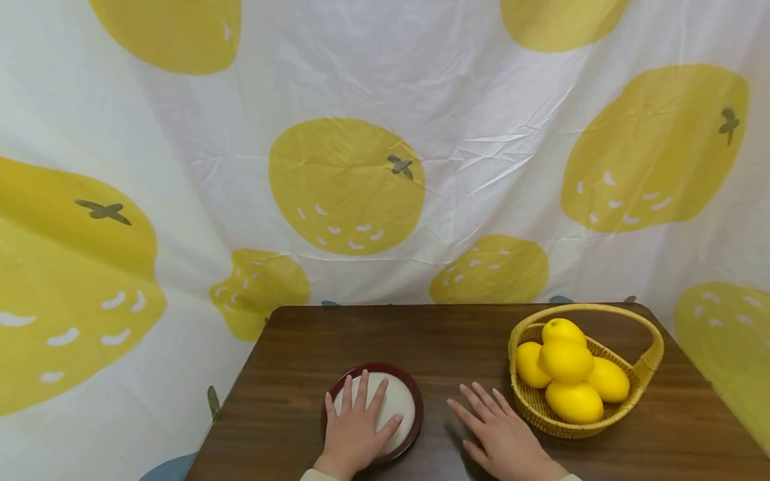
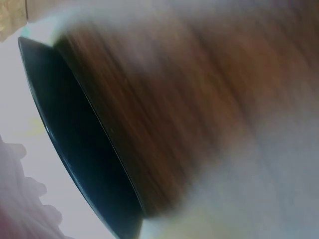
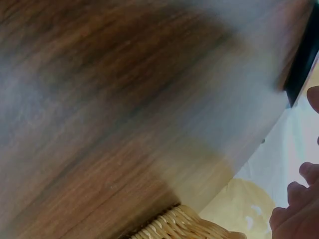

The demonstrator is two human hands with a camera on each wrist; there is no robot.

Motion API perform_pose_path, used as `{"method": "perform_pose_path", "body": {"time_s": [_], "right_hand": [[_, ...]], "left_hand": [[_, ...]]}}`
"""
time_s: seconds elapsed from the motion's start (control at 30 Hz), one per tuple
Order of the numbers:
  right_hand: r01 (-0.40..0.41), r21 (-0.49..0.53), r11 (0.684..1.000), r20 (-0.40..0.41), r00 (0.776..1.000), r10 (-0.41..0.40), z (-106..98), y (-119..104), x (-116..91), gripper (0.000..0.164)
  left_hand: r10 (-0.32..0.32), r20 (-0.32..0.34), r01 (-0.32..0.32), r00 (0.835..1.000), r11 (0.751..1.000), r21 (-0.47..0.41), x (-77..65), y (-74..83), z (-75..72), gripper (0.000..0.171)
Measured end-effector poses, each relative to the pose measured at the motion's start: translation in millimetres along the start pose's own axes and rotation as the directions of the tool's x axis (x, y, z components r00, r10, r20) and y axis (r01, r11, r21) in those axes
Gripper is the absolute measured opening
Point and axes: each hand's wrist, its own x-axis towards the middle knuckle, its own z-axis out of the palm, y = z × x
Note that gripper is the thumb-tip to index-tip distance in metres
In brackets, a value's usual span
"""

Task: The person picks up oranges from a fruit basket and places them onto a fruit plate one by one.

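Observation:
My left hand [image 1: 355, 427] is spread over a round, shallow, dish-like thing [image 1: 404, 401] with a dark red rim and a cream top. Its dark flared side [image 2: 75, 124] fills part of the left wrist view, where a gap shows between the rim and my fingers [image 2: 25, 209]. My right hand [image 1: 502, 434], fingers straight and palm down, hovers above the table between that dish and a wicker basket [image 1: 544, 422]. It holds nothing. In the basket lie several yellow lemons [image 1: 565, 361]. The right wrist view catches the edge of the basket [image 3: 184, 224].
Everything stands on a dark brown wooden table [image 1: 385, 334]. The basket's arched handle [image 1: 652, 354] rises over its right side. Behind the table and at both sides hangs a white curtain [image 1: 469, 87] printed with large yellow lemons.

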Motion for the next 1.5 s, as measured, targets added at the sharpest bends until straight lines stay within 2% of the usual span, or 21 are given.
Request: {"method": "perform_pose_path", "body": {"time_s": [0.17,0.3,0.7,0.93,1.07,1.27,1.5], "right_hand": [[-0.006,0.028,1.0,0.037,0.999,0.005,-3.7,0.2,0.9,0.061],[-0.007,0.037,0.999,0.039,0.999,0.006,-4.7,0.3,-0.1,0.06],[0.008,0.043,0.999,-0.059,0.998,-0.006,-7.5,0.5,-0.7,0.059],[-0.051,0.033,0.998,-0.097,0.994,0.054,-12.6,-3.5,-1.3,0.06],[-0.043,-0.005,0.999,-0.129,0.991,0.042,-13.5,-5.6,-1.3,0.054],[-0.049,-0.029,0.998,-0.144,0.989,0.045,-16.2,-8.4,-1.3,0.045],[-0.038,-0.032,0.999,-0.157,0.987,0.033,-20.3,-11.2,-2.3,0.041]], "left_hand": [[-0.065,0.021,0.066,0.998,0.997,-0.029,0.3,-9.9,-1.4,0.071],[-0.118,0.044,0.122,0.992,0.989,-0.089,-0.7,-14.6,-2.7,0.073],[-0.234,0.046,0.239,0.971,0.945,-0.222,0.1,-27.1,0.4,0.076],[-0.202,0.015,0.198,0.979,0.943,-0.266,-0.6,-38.3,-1.0,0.073],[-0.201,-0.007,0.191,0.98,0.939,-0.286,-0.8,-41.7,-1.2,0.073],[-0.244,-0.011,0.23,0.97,0.929,-0.291,3.1,-46.2,-2.9,0.078],[-0.294,0.004,0.282,0.956,0.913,-0.295,5.5,-54.8,-5.1,0.068]]}}
